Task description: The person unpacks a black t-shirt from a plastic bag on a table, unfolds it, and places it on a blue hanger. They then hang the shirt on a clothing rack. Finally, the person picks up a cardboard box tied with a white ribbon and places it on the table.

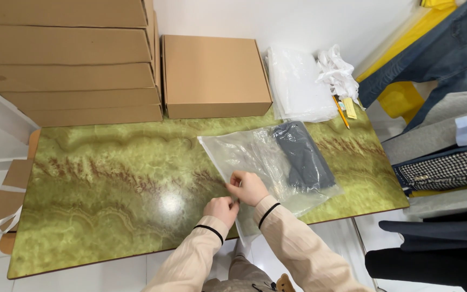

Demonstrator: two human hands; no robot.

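Pinching the near edge of a clear plastic bag [255, 157] in the head view, the left hand [221, 209] and right hand [248, 187] met at one spot, fingers clenched on the film; the bag lay flat on the green marbled table [109, 184] with a folded dark grey garment [304, 156] inside at its far right. Step looked like closing the bag's opening, and running along that edge would call for a steady, even pinch; cardboard boxes [214, 75] and spare bags [298, 86] sat behind.
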